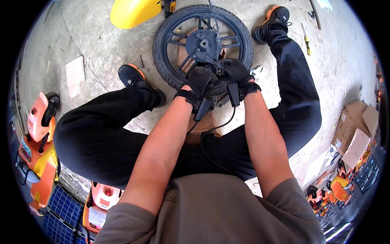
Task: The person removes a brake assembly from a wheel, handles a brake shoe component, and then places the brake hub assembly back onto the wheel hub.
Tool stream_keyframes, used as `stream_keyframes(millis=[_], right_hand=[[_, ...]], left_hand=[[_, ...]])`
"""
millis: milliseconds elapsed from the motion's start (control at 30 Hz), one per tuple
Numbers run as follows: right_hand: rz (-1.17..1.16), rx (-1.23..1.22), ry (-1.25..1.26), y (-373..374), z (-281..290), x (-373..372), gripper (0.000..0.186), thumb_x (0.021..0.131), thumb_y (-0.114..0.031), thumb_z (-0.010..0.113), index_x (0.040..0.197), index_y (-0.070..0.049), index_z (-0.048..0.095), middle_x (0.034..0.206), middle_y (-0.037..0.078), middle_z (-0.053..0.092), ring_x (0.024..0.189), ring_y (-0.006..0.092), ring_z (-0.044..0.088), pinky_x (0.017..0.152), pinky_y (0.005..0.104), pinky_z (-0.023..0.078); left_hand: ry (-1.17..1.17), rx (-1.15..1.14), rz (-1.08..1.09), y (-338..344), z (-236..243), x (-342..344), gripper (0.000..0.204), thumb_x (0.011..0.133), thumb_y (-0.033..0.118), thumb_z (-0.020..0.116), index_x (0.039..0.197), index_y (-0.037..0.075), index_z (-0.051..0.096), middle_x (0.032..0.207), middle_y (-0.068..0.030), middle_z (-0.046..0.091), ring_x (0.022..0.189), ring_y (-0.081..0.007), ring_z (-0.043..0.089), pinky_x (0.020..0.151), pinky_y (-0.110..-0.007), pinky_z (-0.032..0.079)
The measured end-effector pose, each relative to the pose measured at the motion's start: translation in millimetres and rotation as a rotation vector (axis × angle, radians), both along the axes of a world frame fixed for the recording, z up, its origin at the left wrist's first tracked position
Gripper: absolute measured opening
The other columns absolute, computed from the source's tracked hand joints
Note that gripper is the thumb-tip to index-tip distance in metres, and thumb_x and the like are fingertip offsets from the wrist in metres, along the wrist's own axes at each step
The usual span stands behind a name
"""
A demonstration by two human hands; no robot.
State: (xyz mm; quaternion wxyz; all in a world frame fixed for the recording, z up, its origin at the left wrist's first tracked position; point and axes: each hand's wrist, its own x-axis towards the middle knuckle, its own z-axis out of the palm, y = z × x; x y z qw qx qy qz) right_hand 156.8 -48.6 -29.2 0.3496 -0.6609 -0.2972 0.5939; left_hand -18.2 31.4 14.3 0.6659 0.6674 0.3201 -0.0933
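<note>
A black spoked wheel with a tyre lies on the concrete floor between my legs, its round hub facing up with a cable running to it. My left hand, in a black glove, is curled over the lower part of the wheel, below the hub; what it grips is hidden. My right hand, gloved too, is closed at dark metal parts beside it, near the tyre's lower right; its hold is unclear. Both wrists carry strapped black devices with cables. Brown cardboard shows under my hands.
A yellow panel lies above the wheel, a screwdriver beyond my right shoe, a cardboard scrap at left. Orange wheeled machines and blue grid panels stand lower left; cardboard boxes and more orange machines at right.
</note>
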Motion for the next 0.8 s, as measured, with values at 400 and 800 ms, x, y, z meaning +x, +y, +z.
stream_keyframes(millis=[400,800], right_hand=[[-0.012,0.007,0.031,1.2,4.8,-1.5,0.022,0.083,-0.007,0.054,0.099,0.003,0.066,0.08,0.006,0.066,0.069,0.0109,0.057,0.066,0.0267,0.047],[-0.019,0.009,0.039,1.4,0.6,-2.3,0.022,0.083,-0.006,0.054,0.1,0.002,0.066,0.081,0.006,0.066,0.07,0.0112,0.056,0.067,0.0265,0.046]], left_hand=[[-0.069,-0.502,0.33,-6.7,-27.3,-4.0,0.018,0.085,0.004,0.055,0.101,0.002,0.062,0.1,-0.0092,0.062,0.087,-0.0165,0.063,0.074,-0.028,0.052],[-0.164,-0.385,0.319,-5.9,-36.2,-8.8,0.015,0.086,0.015,0.062,0.098,0.006,0.064,0.096,-0.004,0.063,0.081,-0.0132,0.062,0.069,-0.025,0.05]])
